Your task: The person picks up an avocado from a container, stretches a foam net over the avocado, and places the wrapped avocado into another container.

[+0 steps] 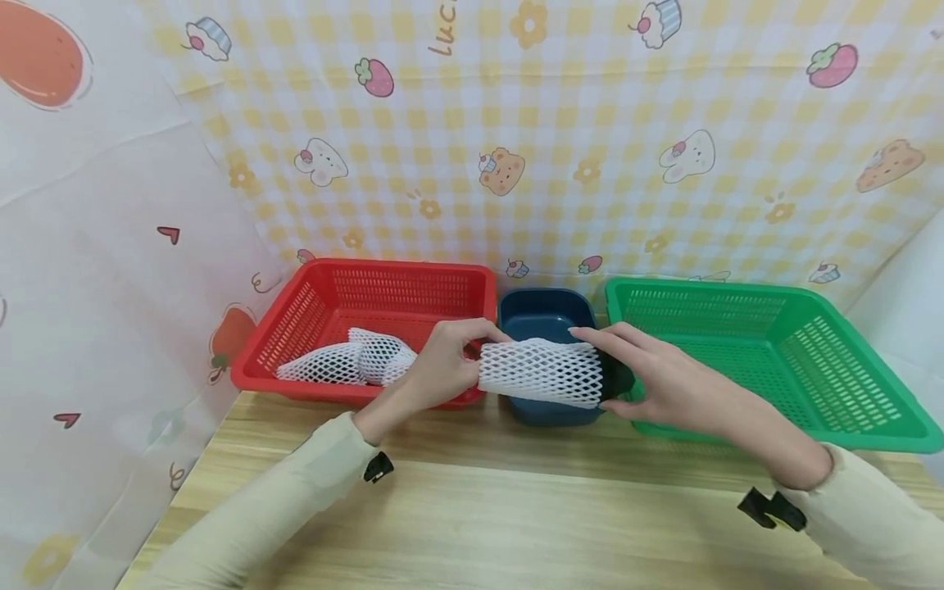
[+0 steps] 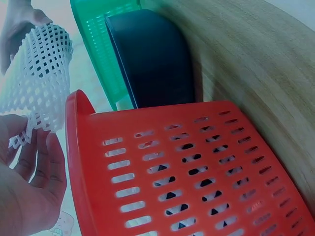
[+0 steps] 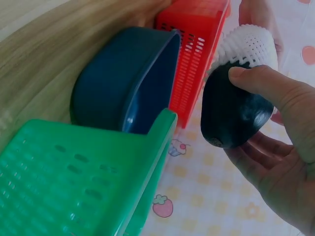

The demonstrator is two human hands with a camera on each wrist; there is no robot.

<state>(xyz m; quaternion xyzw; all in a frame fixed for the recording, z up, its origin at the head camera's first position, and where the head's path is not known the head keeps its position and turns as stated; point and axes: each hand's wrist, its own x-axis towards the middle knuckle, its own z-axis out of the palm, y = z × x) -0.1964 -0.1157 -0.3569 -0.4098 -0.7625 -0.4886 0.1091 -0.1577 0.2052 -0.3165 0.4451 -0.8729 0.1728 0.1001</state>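
Observation:
Over the blue bin [image 1: 549,414] my two hands hold a white foam net sleeve [image 1: 542,373] with a dark, glossy, avocado-like fruit [image 3: 231,108] partly inside it. My left hand [image 1: 446,360] pinches the sleeve's left end between thumb and fingers. On the other side, my right hand [image 1: 674,381] grips the fruit's bare rounded end, its thumb lying near the net's edge. In the right wrist view a small stem scar shows on that bare end. The rest of the fruit is hidden by the mesh.
A red slotted basket [image 1: 269,373] on the left contains several white foam nets [image 1: 324,365]. To the right stands a green slotted basket [image 1: 870,352], close beside the blue bin. All three stand on a wooden table [image 1: 516,508] before a patterned cloth [image 1: 560,123].

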